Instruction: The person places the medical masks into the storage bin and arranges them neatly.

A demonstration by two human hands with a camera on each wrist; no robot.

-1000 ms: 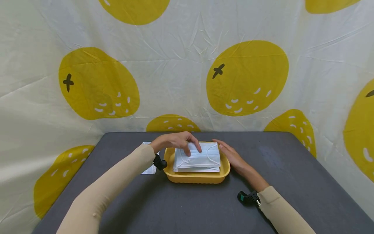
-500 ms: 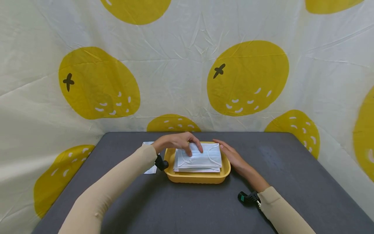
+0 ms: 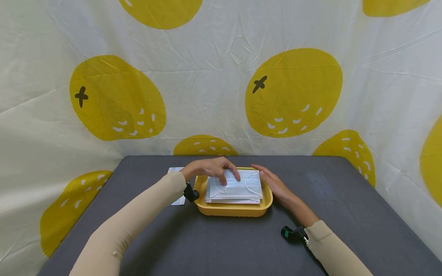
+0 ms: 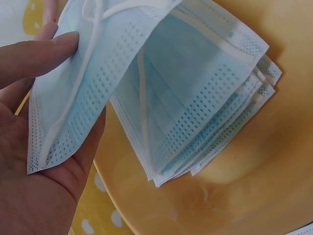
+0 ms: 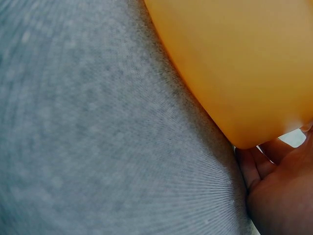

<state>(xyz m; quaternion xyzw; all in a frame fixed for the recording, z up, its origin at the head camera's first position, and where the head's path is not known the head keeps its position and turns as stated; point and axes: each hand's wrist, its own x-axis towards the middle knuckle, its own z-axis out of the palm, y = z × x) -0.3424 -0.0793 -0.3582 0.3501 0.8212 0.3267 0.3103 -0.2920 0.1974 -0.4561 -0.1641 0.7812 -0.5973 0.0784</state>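
A yellow tray (image 3: 231, 211) holds a stack of light-blue pleated face masks (image 4: 210, 112) with white ear loops. My left hand (image 3: 213, 168) reaches over the tray from the left. Between its thumb and fingers it pinches the top mask (image 4: 98, 83), whose near part is lifted off the stack in the left wrist view. My right hand (image 3: 274, 186) lies along the tray's right side with fingers extended. In the right wrist view, the fingers of that hand (image 5: 279, 191) are at the tray's outer wall and partly hidden behind it.
Another mask (image 3: 180, 201) lies on the dark grey table (image 3: 221, 245) left of the tray, partly hidden by my left wrist. Behind the table hangs a white cloth (image 3: 207, 96) with yellow fruit prints.
My left hand and the top mask have shifted very slightly right and toward me. My right hand and the tray have stayed in place.
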